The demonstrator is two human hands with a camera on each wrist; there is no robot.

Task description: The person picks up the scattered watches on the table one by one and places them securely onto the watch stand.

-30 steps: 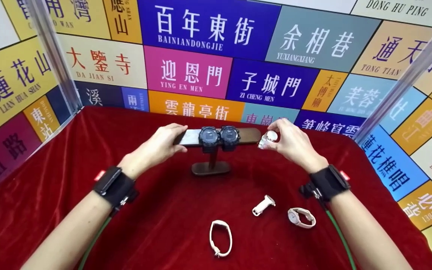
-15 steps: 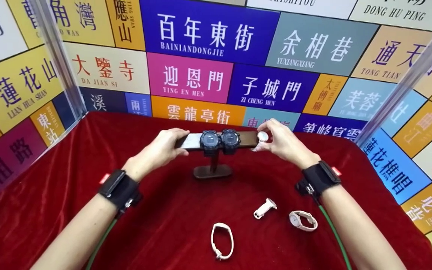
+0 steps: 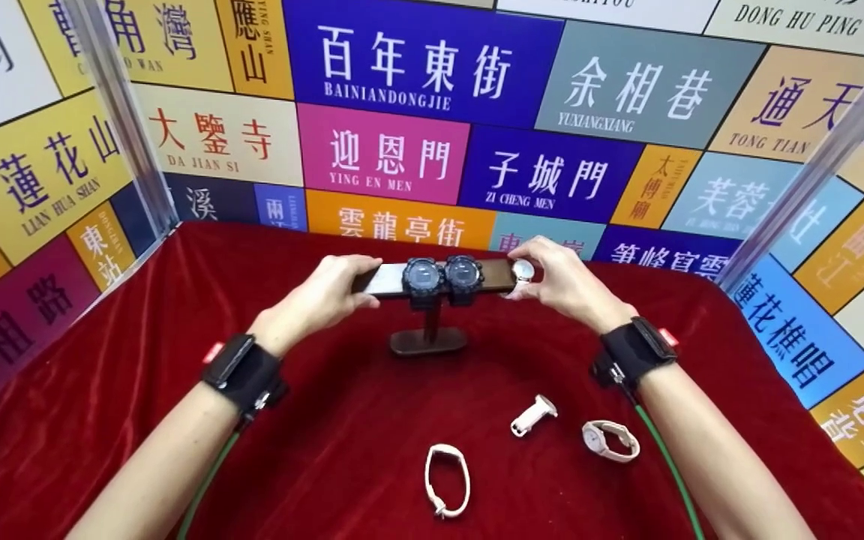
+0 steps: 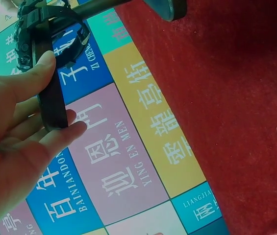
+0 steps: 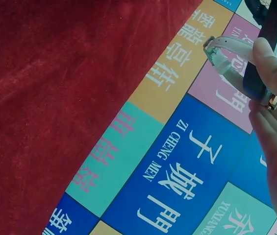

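The white-strapped watch [image 3: 523,271], looped round one end of the watch stand [image 3: 496,276], is pinched by the right hand [image 3: 568,283]; the other end, gripped by the left hand [image 3: 318,298], is best held steady.

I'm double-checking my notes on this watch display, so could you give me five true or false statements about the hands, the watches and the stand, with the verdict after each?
1. The left hand grips one end of the stand's bar. True.
2. Two black watches sit side by side on the bar. True.
3. The right hand holds a black watch. False: it holds a white watch at the bar's other end.
4. The cloth under the stand is blue. False: it is a red cloth.
5. Five loose watches lie on the cloth. False: there are three loose watches.
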